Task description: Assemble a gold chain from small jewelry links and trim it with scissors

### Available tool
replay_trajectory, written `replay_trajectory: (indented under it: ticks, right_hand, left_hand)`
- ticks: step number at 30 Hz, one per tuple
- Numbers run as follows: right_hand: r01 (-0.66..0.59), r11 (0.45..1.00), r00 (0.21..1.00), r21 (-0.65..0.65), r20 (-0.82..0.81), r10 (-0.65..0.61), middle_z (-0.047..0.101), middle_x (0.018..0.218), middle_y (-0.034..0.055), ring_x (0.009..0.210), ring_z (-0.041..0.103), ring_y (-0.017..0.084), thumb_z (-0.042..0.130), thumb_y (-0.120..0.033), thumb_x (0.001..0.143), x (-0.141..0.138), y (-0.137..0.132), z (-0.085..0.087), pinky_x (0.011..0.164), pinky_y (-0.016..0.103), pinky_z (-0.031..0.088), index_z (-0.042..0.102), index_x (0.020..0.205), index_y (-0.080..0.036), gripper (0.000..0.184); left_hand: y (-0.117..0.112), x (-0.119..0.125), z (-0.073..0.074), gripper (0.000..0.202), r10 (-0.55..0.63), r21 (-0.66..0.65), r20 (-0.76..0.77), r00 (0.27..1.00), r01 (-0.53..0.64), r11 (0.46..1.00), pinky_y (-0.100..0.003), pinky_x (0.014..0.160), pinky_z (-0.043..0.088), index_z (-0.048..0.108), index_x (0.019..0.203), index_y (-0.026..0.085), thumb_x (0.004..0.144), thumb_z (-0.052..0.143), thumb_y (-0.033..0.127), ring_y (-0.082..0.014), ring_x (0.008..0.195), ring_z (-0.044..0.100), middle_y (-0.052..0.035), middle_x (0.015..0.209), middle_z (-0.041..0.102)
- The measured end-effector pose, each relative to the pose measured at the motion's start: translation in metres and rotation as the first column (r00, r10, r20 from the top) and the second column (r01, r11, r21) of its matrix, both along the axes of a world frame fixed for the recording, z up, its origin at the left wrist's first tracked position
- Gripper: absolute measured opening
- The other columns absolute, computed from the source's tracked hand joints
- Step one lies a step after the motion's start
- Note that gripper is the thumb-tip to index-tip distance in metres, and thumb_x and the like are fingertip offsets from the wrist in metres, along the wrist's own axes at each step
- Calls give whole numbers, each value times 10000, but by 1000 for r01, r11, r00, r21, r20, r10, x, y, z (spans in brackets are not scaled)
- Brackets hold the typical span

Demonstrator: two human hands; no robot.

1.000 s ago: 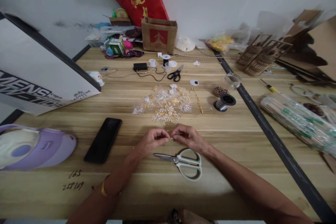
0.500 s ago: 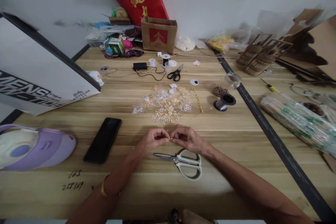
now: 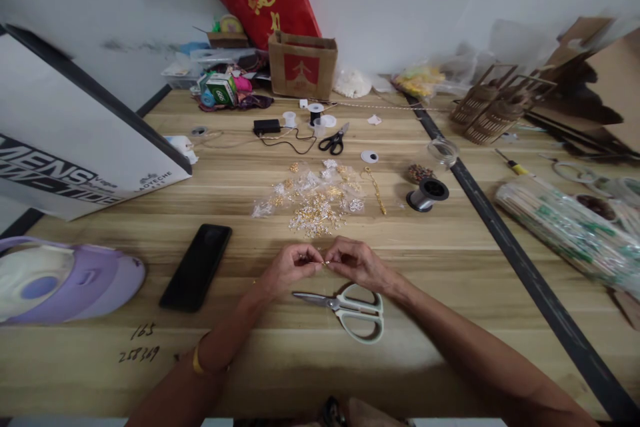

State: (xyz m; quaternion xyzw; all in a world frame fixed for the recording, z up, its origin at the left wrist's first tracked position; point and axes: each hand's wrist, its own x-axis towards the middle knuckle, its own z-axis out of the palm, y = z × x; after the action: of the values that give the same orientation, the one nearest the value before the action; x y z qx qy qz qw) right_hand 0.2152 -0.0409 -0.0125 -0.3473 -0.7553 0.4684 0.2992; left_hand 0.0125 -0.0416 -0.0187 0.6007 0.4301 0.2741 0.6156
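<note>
My left hand (image 3: 293, 265) and my right hand (image 3: 356, 260) meet fingertip to fingertip over the table. Both are pinched on a tiny gold-coloured bead-like piece (image 3: 325, 263), too small to make out fully. Just beyond the fingers lies a pile of small gold and silver beads (image 3: 316, 213), with clear plastic bags (image 3: 305, 183) of similar pieces behind it. Below my hands, pale-green-handled scissors (image 3: 345, 307) rest with the blades toward the left. A gold chain (image 3: 376, 192) lies to the right of the pile.
A black phone (image 3: 196, 268) lies left of my hands, beside a purple and white appliance (image 3: 85, 280). To the right stand a wire spool (image 3: 427, 195) and a tipped clear jar of beads (image 3: 423, 172). Black scissors (image 3: 334, 141) lie farther back. A white box (image 3: 85, 140) leans at left.
Almost nothing differs. My fingers have shifted very slightly around the small gold piece; everything on the table stays in place.
</note>
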Motion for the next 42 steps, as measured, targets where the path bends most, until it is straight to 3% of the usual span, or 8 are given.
replay_trajectory:
  ticks: [13, 21, 28, 42]
  right_hand:
    - [42, 999, 999, -19, 13, -42, 546, 783, 25, 681, 492, 117, 574, -248, 840, 1, 1, -8, 575, 228, 380, 610, 858, -147, 109]
    - [44, 999, 999, -20, 32, -43, 548, 761, 22, 672, 494, 116, 575, -261, 841, 2, 1, -5, 566, 225, 379, 617, 852, -147, 121]
    - [43, 999, 999, -13, 27, -42, 534, 741, 19, 653, 486, 115, 567, -265, 847, 1, 1, -4, 555, 220, 373, 620, 847, -144, 132]
    - [19, 999, 999, 42, 32, -21, 517, 740, 18, 663, 484, 120, 553, -260, 856, 1, 0, -2, 567, 226, 378, 609, 817, -158, 123]
  left_hand:
    - [0, 0, -5, 237, 33, -120, 97, 995, -21, 993, -224, 606, 447, 637, 779, 114, 678, 707, 318, -97, 614, 526, -1, 673, 584]
    - [-1, 2, 0, 287, 37, -112, 91, 995, -27, 993, -214, 576, 446, 624, 774, 118, 647, 739, 348, -90, 587, 530, 6, 657, 588]
    - [0, 3, 2, 326, 60, -100, 75, 995, -52, 994, -236, 584, 467, 607, 726, 108, 706, 670, 427, -102, 563, 557, -8, 609, 607]
    - [0, 3, 3, 315, 98, -81, 97, 990, -91, 993, -233, 572, 470, 581, 704, 120, 719, 658, 424, -107, 562, 569, -8, 611, 612]
